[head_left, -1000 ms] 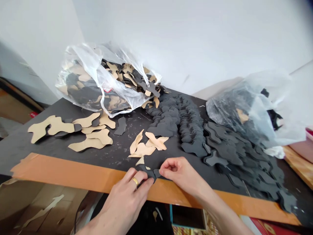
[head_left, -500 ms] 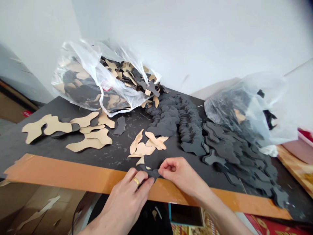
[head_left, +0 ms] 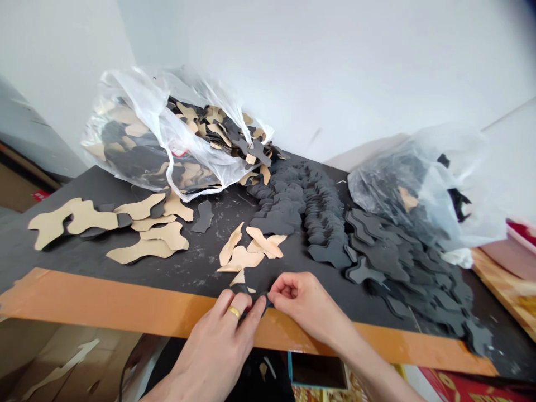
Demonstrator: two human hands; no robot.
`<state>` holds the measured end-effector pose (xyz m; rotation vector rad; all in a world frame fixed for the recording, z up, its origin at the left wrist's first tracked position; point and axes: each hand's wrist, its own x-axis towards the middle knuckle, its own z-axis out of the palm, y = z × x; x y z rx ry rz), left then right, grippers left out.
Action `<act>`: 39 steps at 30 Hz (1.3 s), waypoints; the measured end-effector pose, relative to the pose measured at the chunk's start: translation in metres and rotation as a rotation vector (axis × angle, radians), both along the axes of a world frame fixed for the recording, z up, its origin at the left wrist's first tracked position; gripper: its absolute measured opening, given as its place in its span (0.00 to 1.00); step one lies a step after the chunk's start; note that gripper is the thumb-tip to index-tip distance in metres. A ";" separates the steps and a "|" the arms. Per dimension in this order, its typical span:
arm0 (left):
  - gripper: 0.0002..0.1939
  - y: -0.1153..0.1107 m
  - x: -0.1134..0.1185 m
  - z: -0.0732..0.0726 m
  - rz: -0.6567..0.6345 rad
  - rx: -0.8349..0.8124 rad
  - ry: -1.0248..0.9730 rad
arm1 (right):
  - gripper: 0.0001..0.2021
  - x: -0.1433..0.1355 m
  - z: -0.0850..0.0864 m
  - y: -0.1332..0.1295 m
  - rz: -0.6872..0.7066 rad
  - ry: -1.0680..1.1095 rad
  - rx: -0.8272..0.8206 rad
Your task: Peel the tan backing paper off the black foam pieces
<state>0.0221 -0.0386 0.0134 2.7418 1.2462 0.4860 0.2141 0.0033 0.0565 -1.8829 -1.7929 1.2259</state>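
Observation:
At the table's near edge, my left hand (head_left: 224,335), with a gold ring, curls over a dark grey foam-like piece (head_left: 240,288) and keeps it against the table. Most of that piece is hidden beneath my fingers. My right hand (head_left: 304,298) is closed in a pinch at the piece's right end, thumb against forefinger. Just beyond my left fingertips lies a small beige scrap (head_left: 238,278). Curled peach paper pieces (head_left: 243,257) are a little farther off. Left of them, wavy beige-faced cutouts (head_left: 138,248) lie loosely overlapping.
An open clear plastic bag (head_left: 167,145) spills beige and dark cutouts at the back. Overlapping rows of dark cutouts (head_left: 282,206) fill the middle, and a looser dark pile (head_left: 385,251) lies right, before another plastic bag (head_left: 402,173). Orange tape (head_left: 125,307) covers the table's front edge.
The view has shifted slightly. My left fingers now cover more of the dark piece, and its right end looks tilted up a little at my right fingertips.

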 end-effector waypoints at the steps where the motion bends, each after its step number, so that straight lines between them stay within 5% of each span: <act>1: 0.23 0.000 0.000 -0.001 -0.002 0.004 0.002 | 0.06 -0.001 0.001 -0.001 0.001 -0.009 0.006; 13: 0.29 0.000 0.002 -0.003 -0.025 0.037 0.096 | 0.08 -0.010 0.008 -0.006 0.042 -0.308 0.151; 21: 0.26 0.002 0.002 -0.003 -0.009 0.043 0.106 | 0.13 -0.001 0.012 -0.022 0.134 -0.283 0.254; 39: 0.16 0.024 0.004 0.012 0.059 -0.018 -0.179 | 0.09 0.001 -0.014 -0.041 -0.022 -0.136 0.322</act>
